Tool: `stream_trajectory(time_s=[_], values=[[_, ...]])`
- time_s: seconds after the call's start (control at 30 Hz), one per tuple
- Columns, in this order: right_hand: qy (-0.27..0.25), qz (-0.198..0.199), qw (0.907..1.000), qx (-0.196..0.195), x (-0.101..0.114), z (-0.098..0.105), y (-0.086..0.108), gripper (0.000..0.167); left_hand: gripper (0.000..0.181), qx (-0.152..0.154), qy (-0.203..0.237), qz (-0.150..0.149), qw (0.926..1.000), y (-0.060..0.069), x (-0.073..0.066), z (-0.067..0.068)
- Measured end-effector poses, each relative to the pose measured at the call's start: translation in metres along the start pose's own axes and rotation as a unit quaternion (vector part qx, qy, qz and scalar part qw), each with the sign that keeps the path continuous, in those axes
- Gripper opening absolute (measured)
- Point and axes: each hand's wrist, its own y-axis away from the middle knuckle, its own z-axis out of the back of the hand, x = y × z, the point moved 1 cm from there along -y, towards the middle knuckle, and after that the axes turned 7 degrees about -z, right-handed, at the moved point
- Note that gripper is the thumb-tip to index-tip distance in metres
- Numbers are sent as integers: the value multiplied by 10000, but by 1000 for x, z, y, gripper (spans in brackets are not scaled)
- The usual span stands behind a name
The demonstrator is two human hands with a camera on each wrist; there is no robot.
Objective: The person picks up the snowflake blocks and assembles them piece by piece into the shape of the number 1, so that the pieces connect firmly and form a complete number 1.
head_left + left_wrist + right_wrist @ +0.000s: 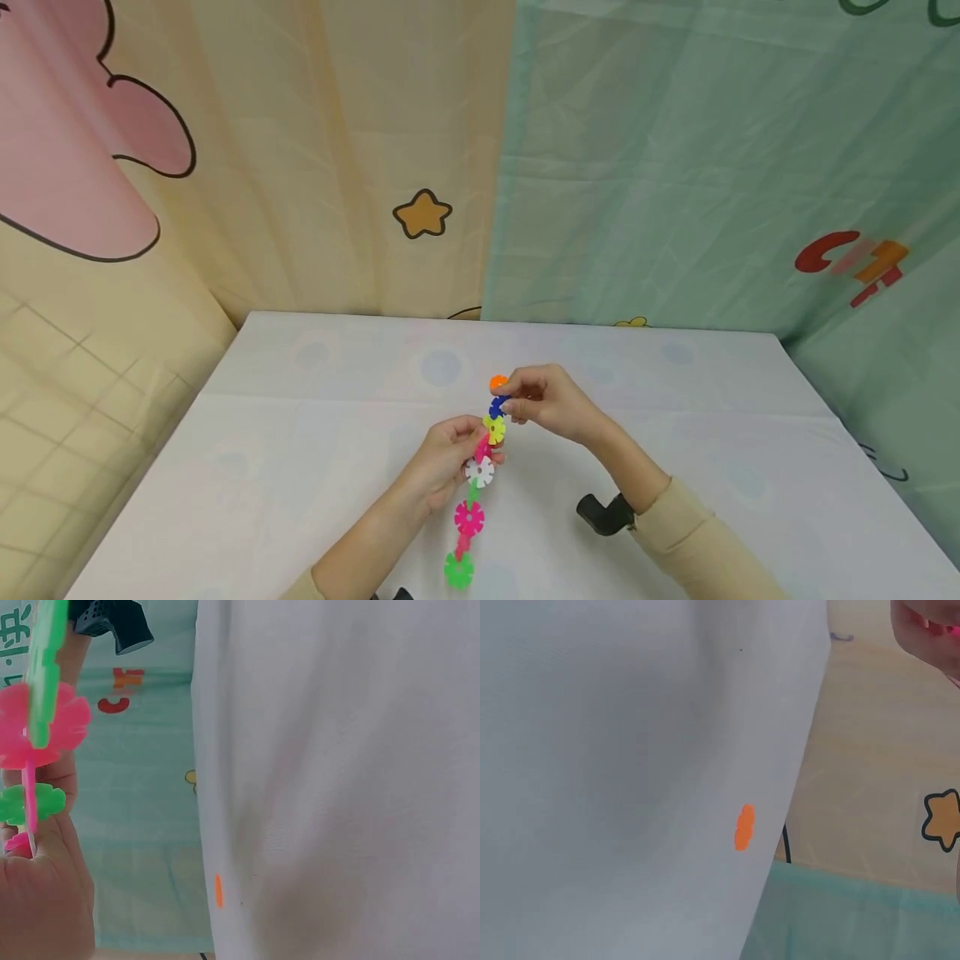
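Note:
A chain of flower-shaped plastic discs (pixel 469 518) in green, pink, white and yellow runs toward the viewer in the head view. My left hand (pixel 442 458) grips it near the upper pink disc (pixel 482 451), just below the yellow disc (pixel 494 429). At the chain's far end my right hand (pixel 553 404) pinches a dark blue disc (pixel 497 407), partly hidden by the fingertips. Whether the blue disc is joined to the yellow one, I cannot tell. Beyond those fingers, an orange disc (pixel 744 827) lies on the table. The left wrist view shows the chain's green end disc (pixel 46 675) up close.
The white-covered table (pixel 300 500) ends at a printed curtain (pixel 360 167) behind and at the sides. A black fitting (pixel 604 514) sits at my right wrist; part of another (pixel 402 594) shows by the left forearm.

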Motion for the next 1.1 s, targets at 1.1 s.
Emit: stream_trajectory(time_s=[1.1], values=[[-473,-544,9960,-529,-39,1,16,24,28,865,234,294,9955,-9,1,-1]])
